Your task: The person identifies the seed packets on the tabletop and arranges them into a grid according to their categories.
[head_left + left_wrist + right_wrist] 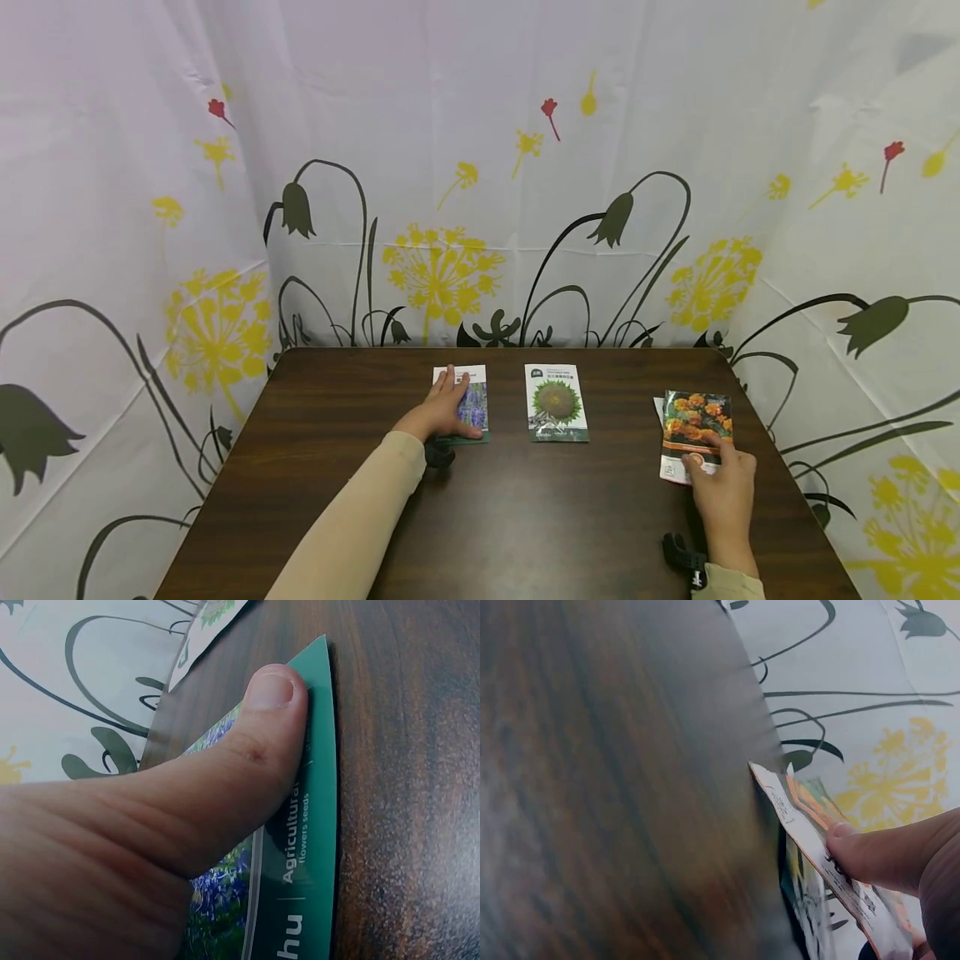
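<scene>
White fabric printed with yellow, red and dark green flowers is hanging behind and along both sides of a dark wood-grained table. Three printed packets are showing their fronts across the table's far half, and the person's arms, in beige sleeves, are reaching over it from the near edge. On the left, the purple-flower packet is lying near the far edge, and the left hand is resting over it with fingers spread and relaxed; in the left wrist view, its thumb is lying across the green strip at the packet's near end. To the right of this, well apart from both hands, the packet with the round green-rimmed flower head is lying by itself. Farther right and a little nearer, the right hand is gripping the near end of the orange-flower packet, its thumb bearing on the front. Underneath, another packet is poking out at the left with a white edge; whether the hand is gripping that one too, I cannot tell. Black wrist straps are circling both wrists.
</scene>
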A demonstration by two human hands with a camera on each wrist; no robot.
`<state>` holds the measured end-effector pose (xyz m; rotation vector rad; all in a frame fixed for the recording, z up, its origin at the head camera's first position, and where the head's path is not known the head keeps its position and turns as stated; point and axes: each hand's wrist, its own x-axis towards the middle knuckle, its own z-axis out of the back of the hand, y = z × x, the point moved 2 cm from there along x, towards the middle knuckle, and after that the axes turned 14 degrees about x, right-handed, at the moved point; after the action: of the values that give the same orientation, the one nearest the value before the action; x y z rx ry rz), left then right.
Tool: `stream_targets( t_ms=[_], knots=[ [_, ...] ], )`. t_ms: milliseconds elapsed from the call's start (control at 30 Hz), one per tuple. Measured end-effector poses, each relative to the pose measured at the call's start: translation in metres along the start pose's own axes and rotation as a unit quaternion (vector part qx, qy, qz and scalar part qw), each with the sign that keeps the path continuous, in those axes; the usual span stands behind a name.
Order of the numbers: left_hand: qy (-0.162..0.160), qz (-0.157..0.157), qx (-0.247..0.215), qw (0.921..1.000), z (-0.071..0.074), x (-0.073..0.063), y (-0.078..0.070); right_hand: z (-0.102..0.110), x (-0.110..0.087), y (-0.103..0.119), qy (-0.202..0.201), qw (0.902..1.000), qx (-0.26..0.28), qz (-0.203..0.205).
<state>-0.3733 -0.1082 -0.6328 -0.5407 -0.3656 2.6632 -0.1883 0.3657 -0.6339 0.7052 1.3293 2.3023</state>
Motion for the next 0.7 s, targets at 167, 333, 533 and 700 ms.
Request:
stream_targets(
  t_ms=[167,333,533,700],
  knots=[
    [0.002,0.003,0.002,1.0,-0.003,0.006,0.003,-0.004,-0.004,0.006,0.006,0.9999,0.008,-0.011],
    [0.008,0.004,0.011,0.9999,-0.004,0.008,0.004,-0.012,-0.01,0.011,0.03,0.9995,-0.008,-0.006],
    [0.014,0.007,0.016,0.9998,-0.004,0.008,0.005,-0.025,-0.017,0.018,0.056,0.9975,-0.015,0.039],
    [0.011,0.002,0.01,0.9999,0.0,-0.001,-0.001,-0.031,-0.022,0.025,0.088,0.9944,-0.033,0.049]
  ],
)
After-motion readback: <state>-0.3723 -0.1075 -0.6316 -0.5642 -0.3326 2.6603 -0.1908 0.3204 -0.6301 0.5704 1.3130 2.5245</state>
